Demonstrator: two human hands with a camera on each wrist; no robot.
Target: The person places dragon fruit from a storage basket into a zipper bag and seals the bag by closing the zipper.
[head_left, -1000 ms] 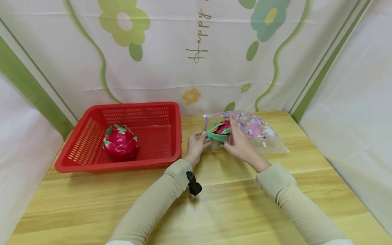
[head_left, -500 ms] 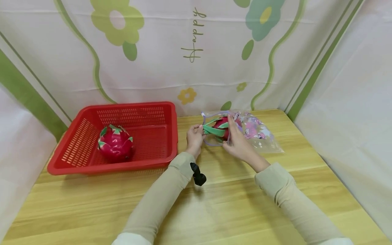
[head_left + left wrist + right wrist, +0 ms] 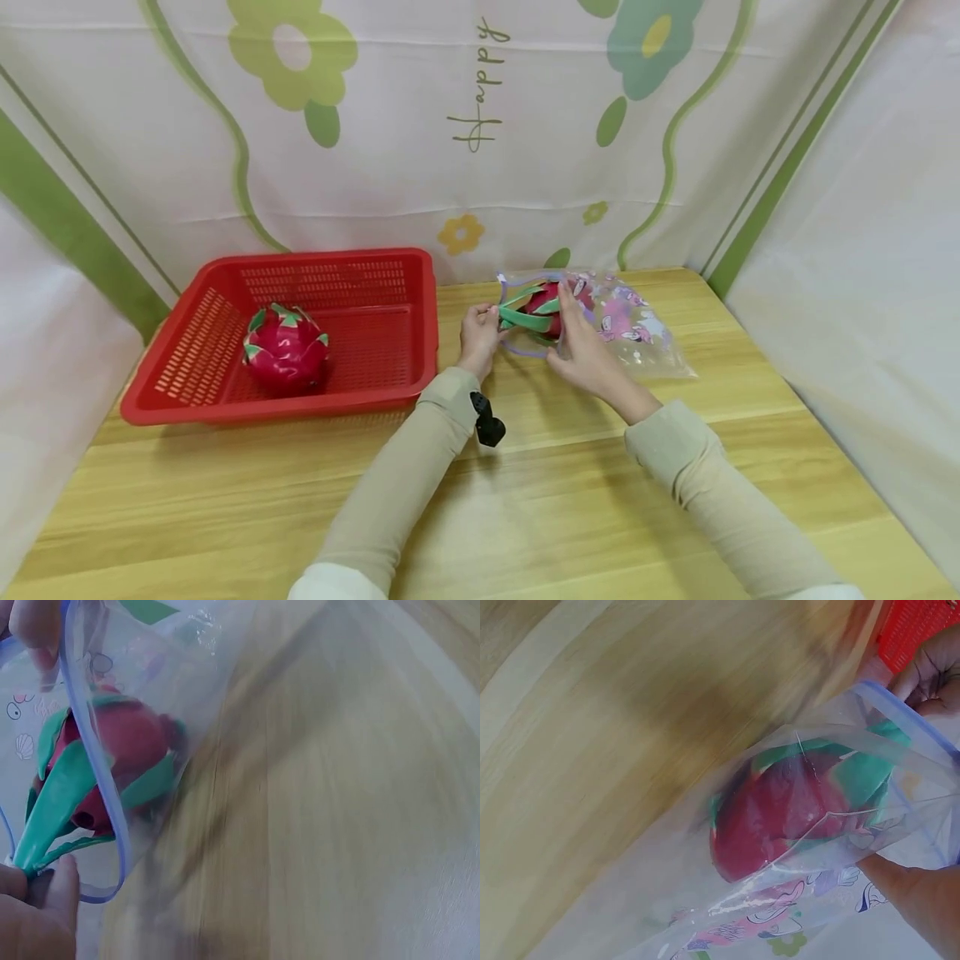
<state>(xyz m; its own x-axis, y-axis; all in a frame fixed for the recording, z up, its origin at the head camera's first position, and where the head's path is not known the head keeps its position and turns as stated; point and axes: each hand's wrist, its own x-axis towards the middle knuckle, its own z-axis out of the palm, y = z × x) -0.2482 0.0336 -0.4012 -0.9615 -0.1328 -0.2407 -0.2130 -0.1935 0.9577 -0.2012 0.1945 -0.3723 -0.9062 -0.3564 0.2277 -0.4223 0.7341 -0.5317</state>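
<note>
A toy-like dragon fruit (image 3: 543,302), red with long green leaves, lies mostly inside a clear zip bag (image 3: 651,337) with a purple edge and pink cartoon prints. My left hand (image 3: 477,340) pinches its gathered green leaf end (image 3: 49,817) at the mouth of the bag. Long fingers on the far side and thumb on the near side, my right hand (image 3: 588,354) holds the bag by its opening, around the fruit. Through the plastic, the right wrist view shows the red body (image 3: 780,814) pointing into the bag.
A red plastic basket (image 3: 273,409) stands to the left, with another dragon fruit (image 3: 287,350) in it. Behind the wooden table (image 3: 570,517) hangs a white curtain (image 3: 375,175) with flower prints. A black camera mount (image 3: 489,425) sits on the left wrist.
The left hand has moved slightly forward and right, and the dragon fruit has gone deeper into the bag. The right hand stays on the bag. The head view has shifted slightly.
</note>
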